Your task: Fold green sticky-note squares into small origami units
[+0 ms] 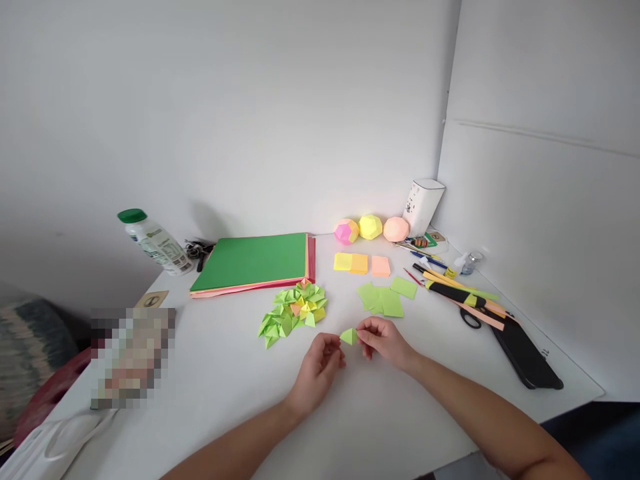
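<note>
Here, the left hand (319, 365) and right hand (384, 341) pinch opposite ends of the piece (349, 337), right of the pile (286, 323).

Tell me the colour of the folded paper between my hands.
The folded paper is light yellowish green, best seen in the head view.

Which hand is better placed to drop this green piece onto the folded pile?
Likely the left hand: it is nearer the folded pile, while the right hand sits beyond the green piece.
</note>
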`<state>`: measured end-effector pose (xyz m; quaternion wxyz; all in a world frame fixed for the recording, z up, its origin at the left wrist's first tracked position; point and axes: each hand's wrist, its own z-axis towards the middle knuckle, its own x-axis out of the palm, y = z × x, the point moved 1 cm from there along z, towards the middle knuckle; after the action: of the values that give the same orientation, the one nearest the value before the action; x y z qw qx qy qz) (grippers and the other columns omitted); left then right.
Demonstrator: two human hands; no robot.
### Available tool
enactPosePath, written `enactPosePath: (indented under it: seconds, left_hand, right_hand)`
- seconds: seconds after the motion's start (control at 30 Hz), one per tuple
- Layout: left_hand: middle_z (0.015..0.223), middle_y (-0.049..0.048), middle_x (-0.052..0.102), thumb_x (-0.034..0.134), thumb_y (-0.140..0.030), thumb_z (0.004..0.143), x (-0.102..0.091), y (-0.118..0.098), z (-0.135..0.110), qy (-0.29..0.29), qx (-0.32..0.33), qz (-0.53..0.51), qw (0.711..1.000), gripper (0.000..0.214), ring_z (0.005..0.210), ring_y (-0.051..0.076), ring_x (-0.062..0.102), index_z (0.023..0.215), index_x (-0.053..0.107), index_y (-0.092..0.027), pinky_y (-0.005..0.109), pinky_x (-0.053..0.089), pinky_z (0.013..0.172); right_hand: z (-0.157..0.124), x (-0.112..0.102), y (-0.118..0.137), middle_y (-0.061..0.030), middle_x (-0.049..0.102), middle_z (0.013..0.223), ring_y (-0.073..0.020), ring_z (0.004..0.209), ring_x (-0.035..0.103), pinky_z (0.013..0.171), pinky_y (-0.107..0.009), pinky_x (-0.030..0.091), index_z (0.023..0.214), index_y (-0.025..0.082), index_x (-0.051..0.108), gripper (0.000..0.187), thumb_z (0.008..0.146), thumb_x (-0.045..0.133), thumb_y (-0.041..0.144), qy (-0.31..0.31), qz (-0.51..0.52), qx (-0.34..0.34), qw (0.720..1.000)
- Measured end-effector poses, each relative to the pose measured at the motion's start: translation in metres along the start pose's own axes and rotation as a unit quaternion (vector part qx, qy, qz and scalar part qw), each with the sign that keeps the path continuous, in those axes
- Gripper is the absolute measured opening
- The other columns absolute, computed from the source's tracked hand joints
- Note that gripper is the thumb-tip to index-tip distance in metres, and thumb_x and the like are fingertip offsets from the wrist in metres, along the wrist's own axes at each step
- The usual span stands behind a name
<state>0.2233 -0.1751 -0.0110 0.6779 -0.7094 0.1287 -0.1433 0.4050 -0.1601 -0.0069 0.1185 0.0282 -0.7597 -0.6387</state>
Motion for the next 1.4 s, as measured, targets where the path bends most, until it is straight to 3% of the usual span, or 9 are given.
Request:
enactPosePath:
  seconds: [0.13, 0.2, 0.4, 0.5, 0.83, 1.03, 1.17, 1.33, 1.4]
  left_hand:
    - [0.106, 0.009, 0.05, 0.044, -0.021, 0.086, 0.001, 0.006, -0.004, -0.032, 0.121, 0.116, 0.985, 0.024, 0.094, 0.019, 0.054, 0.11, 0.047, -0.023, 0.037, 0.048, 0.084]
    - [0.113, 0.0111, 0.049, 0.041, -0.02, 0.086, 0.001, 0.005, -0.005, 0.01, 0.163, 0.198, 0.966, 0.026, 0.102, 0.021, 0.052, 0.111, 0.049, -0.022, 0.038, 0.046, 0.089]
    - [0.14, 0.0111, 0.038, 0.041, -0.037, 0.087, -0.001, 0.0, -0.01, 0.209, 0.292, 0.491, 0.794, 0.049, 0.131, 0.031, 0.028, 0.132, 0.038, -0.019, 0.049, 0.026, 0.106]
    - [0.148, 0.0111, 0.024, 0.034, -0.049, 0.088, -0.002, -0.001, -0.012, 0.241, 0.303, 0.539, 0.748, 0.065, 0.135, 0.031, 0.018, 0.142, 0.019, -0.017, 0.049, 0.02, 0.108]
    - [0.149, 0.0096, 0.015, 0.028, -0.054, 0.087, -0.004, 0.004, -0.013, 0.24, 0.299, 0.549, 0.742, 0.069, 0.137, 0.029, 0.013, 0.144, 0.011, -0.019, 0.047, 0.013, 0.11]
    - [0.149, 0.0098, 0.017, 0.028, -0.056, 0.086, -0.001, 0.007, -0.012, 0.232, 0.28, 0.546, 0.755, 0.069, 0.136, 0.03, 0.014, 0.143, 0.016, -0.019, 0.049, 0.013, 0.109]
    - [0.149, 0.0103, 0.016, 0.031, -0.054, 0.087, -0.002, 0.004, -0.012, 0.256, 0.287, 0.532, 0.755, 0.069, 0.136, 0.03, 0.013, 0.143, 0.013, -0.019, 0.049, 0.015, 0.109]
    - [0.149, 0.0088, 0.016, 0.037, -0.051, 0.086, -0.006, 0.001, -0.011, 0.254, 0.295, 0.532, 0.752, 0.07, 0.136, 0.031, 0.015, 0.143, 0.011, -0.021, 0.051, 0.018, 0.108]
    - [0.15, 0.0086, 0.015, 0.037, -0.051, 0.086, -0.006, 0.001, -0.01, 0.261, 0.292, 0.531, 0.751, 0.07, 0.136, 0.031, 0.014, 0.143, 0.01, -0.021, 0.051, 0.018, 0.108]
  right_hand:
    - [0.005, 0.0, -0.002, 0.002, 0.058, 0.064, -0.0091, 0.043, 0.053, 0.037, -0.021, 0.041, 0.08, 0.015, 0.054, 0.033, 0.072, 0.065, 0.045, -0.025, -0.016, -0.002, 1.0]
    - [0.013, 0.001, -0.001, 0.0021, 0.058, 0.064, -0.0085, 0.042, 0.053, 0.037, -0.02, 0.041, 0.08, 0.015, 0.054, 0.033, 0.073, 0.063, 0.045, -0.034, -0.037, -0.006, 0.999]
    - [0.071, 0.0, 0.016, 0.002, 0.059, 0.066, -0.0074, 0.038, 0.053, 0.035, -0.019, 0.042, 0.082, 0.016, 0.051, 0.018, 0.081, 0.054, 0.033, -0.088, -0.148, 0.026, 0.985]
    - [0.11, -0.004, 0.023, 0.0013, 0.059, 0.065, -0.0078, 0.037, 0.055, 0.031, -0.017, 0.038, 0.082, 0.016, 0.05, 0.009, 0.084, 0.051, 0.024, -0.111, -0.179, 0.043, 0.977]
    - [0.156, -0.001, 0.022, -0.0003, 0.062, 0.063, -0.0085, 0.037, 0.056, 0.033, -0.016, 0.037, 0.092, 0.013, 0.053, 0.011, 0.082, 0.048, 0.011, -0.112, -0.329, 0.039, 0.937]
    - [0.121, -0.015, 0.039, -0.0031, 0.064, 0.088, -0.0134, 0.07, 0.063, 0.063, -0.025, 0.05, 0.093, 0.018, 0.059, 0.02, 0.082, 0.044, 0.01, -0.136, -0.438, -0.095, 0.883]
    - [0.084, -0.039, 0.045, -0.0079, 0.061, 0.096, -0.0226, 0.101, 0.053, 0.088, -0.038, 0.043, 0.088, 0.017, 0.06, 0.015, 0.079, 0.048, 0.014, -0.164, -0.507, -0.161, 0.831]
    - [0.051, -0.057, 0.022, -0.0129, 0.056, 0.108, -0.0277, 0.108, 0.047, 0.095, -0.043, 0.038, 0.099, 0.014, 0.058, 0.031, 0.069, 0.064, 0.022, -0.153, -0.567, -0.185, 0.788]
    - [0.046, -0.057, 0.012, -0.0142, 0.055, 0.108, -0.0274, 0.107, 0.047, 0.095, -0.043, 0.039, 0.099, 0.012, 0.058, 0.029, 0.073, 0.061, 0.026, -0.147, -0.615, -0.223, 0.742]
